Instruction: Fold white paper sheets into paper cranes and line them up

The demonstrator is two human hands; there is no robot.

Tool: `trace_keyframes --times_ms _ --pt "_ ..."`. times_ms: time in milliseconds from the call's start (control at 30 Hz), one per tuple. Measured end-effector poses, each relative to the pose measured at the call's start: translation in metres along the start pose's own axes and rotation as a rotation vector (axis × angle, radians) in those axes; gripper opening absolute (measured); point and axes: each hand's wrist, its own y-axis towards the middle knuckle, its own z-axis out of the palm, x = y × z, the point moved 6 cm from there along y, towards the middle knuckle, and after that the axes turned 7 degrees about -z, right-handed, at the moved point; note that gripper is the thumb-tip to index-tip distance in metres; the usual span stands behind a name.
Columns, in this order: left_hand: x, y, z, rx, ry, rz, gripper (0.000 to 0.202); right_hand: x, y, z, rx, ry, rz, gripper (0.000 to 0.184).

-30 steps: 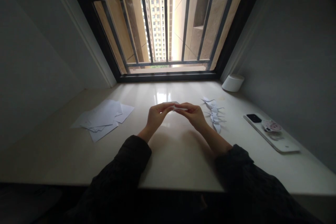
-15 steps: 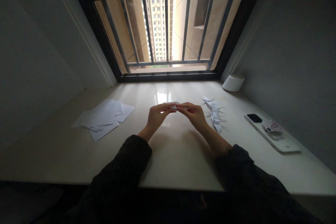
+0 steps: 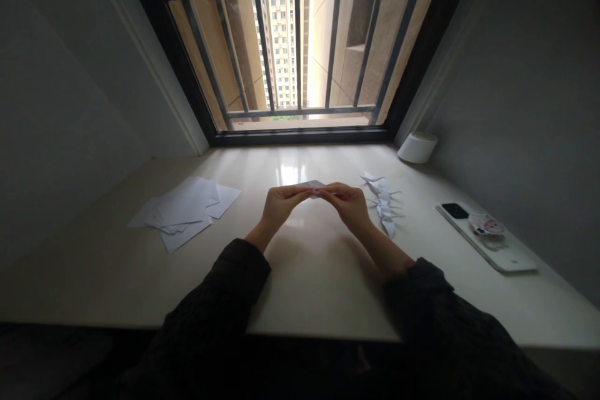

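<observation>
Over the table (image 3: pixel 304 281), left hand (image 3: pixel 279 206) and right hand (image 3: pixel 350 206) now pinch paper (image 3: pixel 313 185) seemingly closer.

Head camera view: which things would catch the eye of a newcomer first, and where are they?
The bright barred window at the top dominates the dim room. Below it, above the middle of the pale table, the left hand and the right hand pinch a small folded paper together. Loose white sheets lie to the left, folded paper figures and a phone to the right.
</observation>
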Motion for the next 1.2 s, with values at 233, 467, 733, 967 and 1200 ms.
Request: trace_keyframes --times_ms 233,467,733,967,1200 --pt "0.002 0.002 -0.005 -0.076 0.014 0.069 0.019 -0.005 0.000 -0.004 -0.045 0.008 0.044 0.016" --pt "0.001 -0.001 -0.001 -0.111 0.002 0.142 0.019 0.001 -0.002 -0.005 -0.103 -0.070 0.027 0.018" --pt "0.003 -0.001 -0.004 -0.166 -0.065 0.155 0.014 0.004 -0.004 -0.002 -0.111 -0.026 0.065 0.018" --pt "0.010 -0.001 -0.003 -0.174 -0.177 0.110 0.014 -0.002 -0.005 -0.001 -0.138 0.065 0.133 0.019" --pt "0.014 -0.002 -0.002 -0.184 -0.208 0.095 0.014 -0.009 -0.006 -0.001 -0.191 0.160 0.166 0.024"
